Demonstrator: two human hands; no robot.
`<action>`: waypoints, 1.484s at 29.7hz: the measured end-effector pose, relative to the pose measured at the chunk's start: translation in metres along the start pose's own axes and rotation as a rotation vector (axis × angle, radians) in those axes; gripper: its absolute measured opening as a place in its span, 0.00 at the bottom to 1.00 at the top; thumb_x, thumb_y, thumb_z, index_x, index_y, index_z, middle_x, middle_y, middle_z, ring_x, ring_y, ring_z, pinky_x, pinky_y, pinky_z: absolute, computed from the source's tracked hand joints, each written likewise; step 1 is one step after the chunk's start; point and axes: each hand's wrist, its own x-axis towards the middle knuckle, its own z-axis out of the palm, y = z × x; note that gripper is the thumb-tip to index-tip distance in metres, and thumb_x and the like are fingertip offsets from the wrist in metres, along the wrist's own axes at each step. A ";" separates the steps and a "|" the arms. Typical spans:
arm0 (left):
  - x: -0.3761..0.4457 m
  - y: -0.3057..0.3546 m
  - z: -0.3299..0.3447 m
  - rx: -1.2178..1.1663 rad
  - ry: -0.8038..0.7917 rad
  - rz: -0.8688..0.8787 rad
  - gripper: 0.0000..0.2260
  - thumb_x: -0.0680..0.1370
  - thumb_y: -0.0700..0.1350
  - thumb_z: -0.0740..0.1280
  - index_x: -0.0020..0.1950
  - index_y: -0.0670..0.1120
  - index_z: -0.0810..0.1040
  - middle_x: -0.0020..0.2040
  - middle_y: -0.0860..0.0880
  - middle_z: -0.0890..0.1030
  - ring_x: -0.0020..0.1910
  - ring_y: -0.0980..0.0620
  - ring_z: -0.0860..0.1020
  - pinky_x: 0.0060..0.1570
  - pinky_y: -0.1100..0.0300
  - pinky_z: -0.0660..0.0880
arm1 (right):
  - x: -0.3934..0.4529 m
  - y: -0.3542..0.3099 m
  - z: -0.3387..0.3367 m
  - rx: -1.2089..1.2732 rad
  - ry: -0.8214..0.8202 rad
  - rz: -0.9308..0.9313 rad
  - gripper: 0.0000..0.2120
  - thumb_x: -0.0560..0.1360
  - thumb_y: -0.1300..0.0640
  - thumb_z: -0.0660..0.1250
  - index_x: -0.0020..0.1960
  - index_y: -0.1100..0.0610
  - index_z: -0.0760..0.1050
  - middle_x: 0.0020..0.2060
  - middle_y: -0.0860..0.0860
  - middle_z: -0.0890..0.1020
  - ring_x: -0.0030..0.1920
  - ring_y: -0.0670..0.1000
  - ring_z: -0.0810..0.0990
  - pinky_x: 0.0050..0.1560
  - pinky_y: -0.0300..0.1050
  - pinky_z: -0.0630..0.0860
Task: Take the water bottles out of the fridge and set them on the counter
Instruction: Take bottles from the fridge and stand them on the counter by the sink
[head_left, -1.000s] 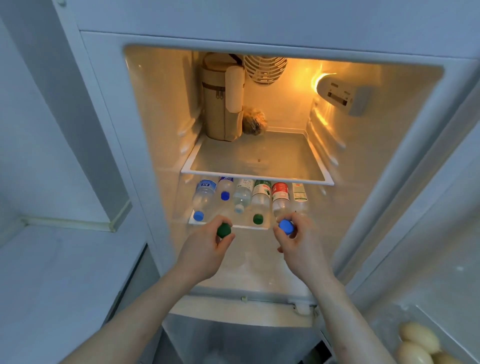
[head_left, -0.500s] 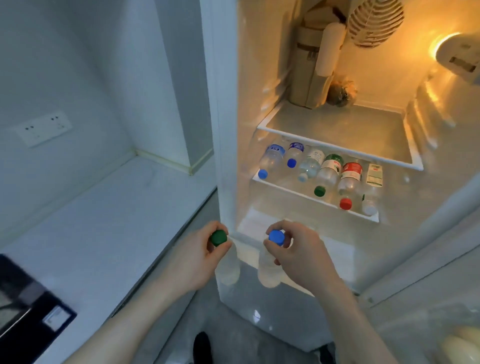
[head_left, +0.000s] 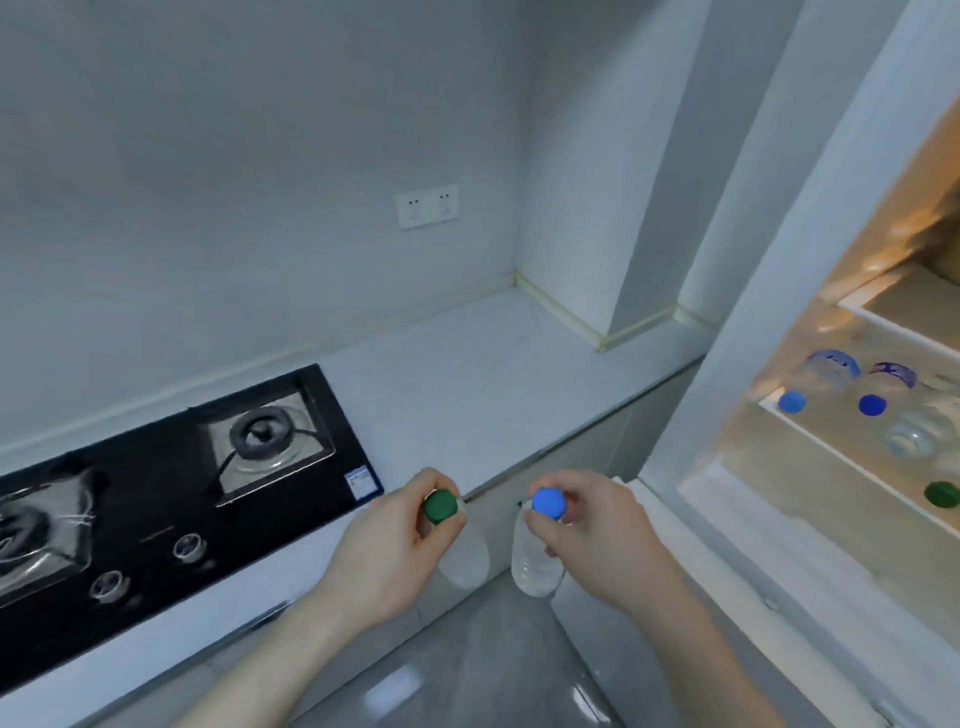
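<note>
Bottles: two hang upright by their necks just off the counter's front edge, over the floor. The left hand pinches the green-capped bottle just under its cap; the right hand pinches the blue-capped bottle the same way. More bottles lie on a shelf in the open fridge, right of the counter. A black hob sits in the counter's left part.

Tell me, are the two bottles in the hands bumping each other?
Apart. The head view shows a strip of cabinet and floor between the green-capped bottle and the blue-capped bottle.
</note>
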 end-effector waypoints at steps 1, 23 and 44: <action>-0.013 -0.017 -0.018 -0.009 0.036 -0.038 0.05 0.79 0.56 0.68 0.51 0.60 0.73 0.34 0.52 0.78 0.36 0.55 0.76 0.40 0.57 0.76 | 0.004 -0.020 0.020 -0.011 -0.037 -0.037 0.08 0.71 0.52 0.72 0.47 0.40 0.79 0.41 0.43 0.81 0.38 0.47 0.84 0.48 0.49 0.80; -0.277 -0.273 -0.262 0.015 0.503 -0.573 0.04 0.80 0.56 0.67 0.51 0.59 0.72 0.33 0.52 0.76 0.36 0.54 0.74 0.36 0.60 0.72 | -0.036 -0.329 0.361 0.003 -0.547 -0.561 0.08 0.73 0.49 0.75 0.49 0.37 0.82 0.43 0.36 0.81 0.40 0.46 0.85 0.46 0.50 0.83; -0.414 -0.378 -0.369 0.079 0.922 -1.077 0.06 0.80 0.58 0.67 0.50 0.60 0.70 0.34 0.51 0.79 0.34 0.52 0.78 0.41 0.52 0.79 | -0.069 -0.534 0.582 -0.022 -1.059 -0.971 0.07 0.72 0.46 0.77 0.49 0.40 0.83 0.41 0.44 0.82 0.38 0.45 0.85 0.46 0.40 0.81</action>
